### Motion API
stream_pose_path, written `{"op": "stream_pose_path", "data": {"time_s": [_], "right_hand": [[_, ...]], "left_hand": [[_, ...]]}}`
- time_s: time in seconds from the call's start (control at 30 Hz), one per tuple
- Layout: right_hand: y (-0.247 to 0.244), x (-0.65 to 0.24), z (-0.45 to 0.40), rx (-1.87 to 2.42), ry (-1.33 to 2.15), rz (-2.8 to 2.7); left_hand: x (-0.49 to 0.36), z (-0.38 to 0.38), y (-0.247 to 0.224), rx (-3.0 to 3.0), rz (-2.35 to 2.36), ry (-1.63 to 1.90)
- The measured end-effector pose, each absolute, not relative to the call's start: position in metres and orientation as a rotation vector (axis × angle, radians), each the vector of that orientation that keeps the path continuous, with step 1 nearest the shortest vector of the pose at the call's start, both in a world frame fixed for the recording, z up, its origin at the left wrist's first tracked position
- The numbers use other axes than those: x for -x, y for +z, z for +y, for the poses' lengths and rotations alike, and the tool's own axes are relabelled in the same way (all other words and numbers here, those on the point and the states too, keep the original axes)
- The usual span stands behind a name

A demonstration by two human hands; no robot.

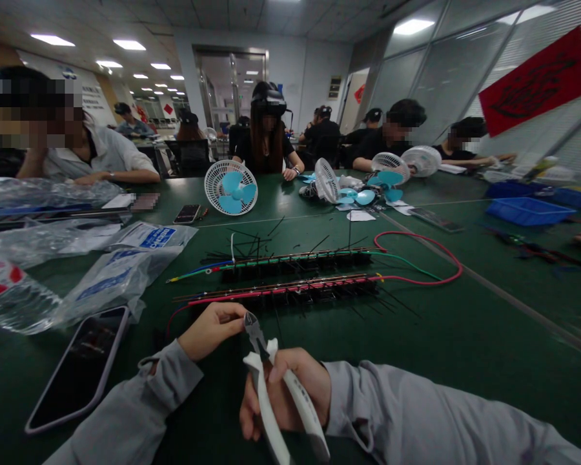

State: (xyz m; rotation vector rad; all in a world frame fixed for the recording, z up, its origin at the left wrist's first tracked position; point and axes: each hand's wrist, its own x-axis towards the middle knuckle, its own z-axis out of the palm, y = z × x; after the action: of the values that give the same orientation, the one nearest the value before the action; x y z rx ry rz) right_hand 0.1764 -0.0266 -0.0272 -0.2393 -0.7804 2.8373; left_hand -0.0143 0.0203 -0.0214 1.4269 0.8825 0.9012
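Just on the near side of the cable-laden black strip point(295, 289), diagonal cutters point(257, 343) rested in the right hand's point(297, 381) grasp, their head projecting beyond its fingers towards the strip. The left hand point(208, 332) pinched its fingertips beside the cutter tips; whether it gripped anything could not be told. The cutters had spread white handles and a grey metal head.
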Motion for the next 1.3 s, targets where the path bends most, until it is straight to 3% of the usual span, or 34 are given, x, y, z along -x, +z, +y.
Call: {"op": "stream_pose_path", "data": {"time_s": [0.63,1.3], "right_hand": [[-0.017,-0.183,-0.028,0.43,2.884,-0.768],[-0.031,-0.179,-0.024,0.325,2.906,-0.828]], "left_hand": [[0.014,0.02,-0.024,-1.414,0.887,0.927],[0.014,0.022,-0.023,-1.376,0.851,0.917]]}}
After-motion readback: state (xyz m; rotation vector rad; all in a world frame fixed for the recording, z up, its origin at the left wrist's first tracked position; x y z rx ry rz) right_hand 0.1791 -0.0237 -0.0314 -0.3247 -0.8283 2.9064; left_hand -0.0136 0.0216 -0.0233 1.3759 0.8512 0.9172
